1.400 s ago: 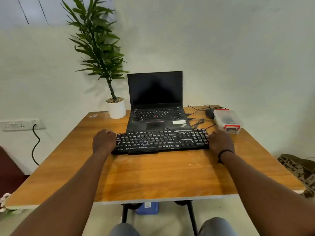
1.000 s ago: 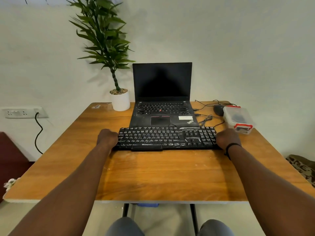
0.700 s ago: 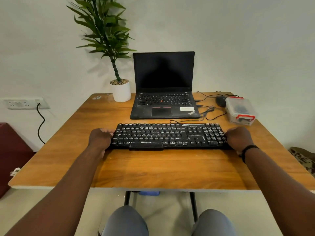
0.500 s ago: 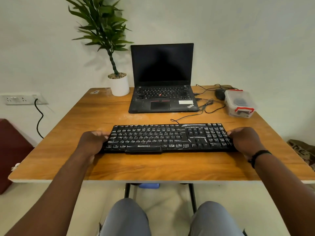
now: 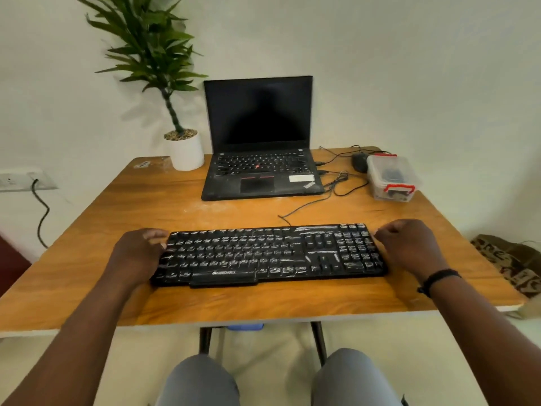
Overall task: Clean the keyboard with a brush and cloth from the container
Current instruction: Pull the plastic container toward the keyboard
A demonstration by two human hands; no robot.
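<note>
Pulled nearer, keyboard [image 5: 269,254] lies between curled left hand [image 5: 137,253], touching, and right hand [image 5: 407,247] just beside.

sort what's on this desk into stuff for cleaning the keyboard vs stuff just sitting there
For the job: keyboard, lidded plastic container, left hand, right hand.

Just lying about: laptop, potted plant, mouse.
</note>
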